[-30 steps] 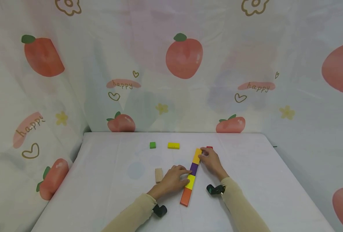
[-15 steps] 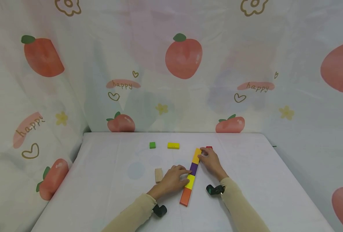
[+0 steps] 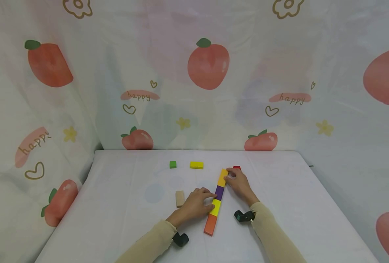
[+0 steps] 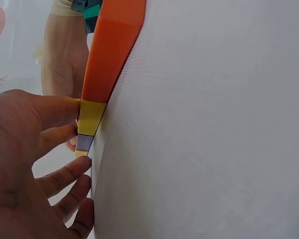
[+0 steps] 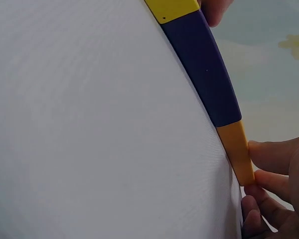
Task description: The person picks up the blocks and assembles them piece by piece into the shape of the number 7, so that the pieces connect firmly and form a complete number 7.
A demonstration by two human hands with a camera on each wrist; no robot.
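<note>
Row of blocks [image 3: 216,201] slid slightly nearer the person than a second ago.
Smooth, oblong, end to end on the white, cloth-covered surface [image 3: 280,182]: the left hand's [image 3: 196,202] extended fingers press the purple block [image 3: 219,192] and yellow block [image 3: 215,207]; the right hand's [image 3: 241,184] relaxed, unclenched fingers touch the amber block [image 3: 222,178].

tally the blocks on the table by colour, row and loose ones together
green block: 1
yellow blocks: 2
red block, partly hidden: 1
beige block: 1
amber block: 1
purple block: 1
orange block: 1
total: 8
</note>
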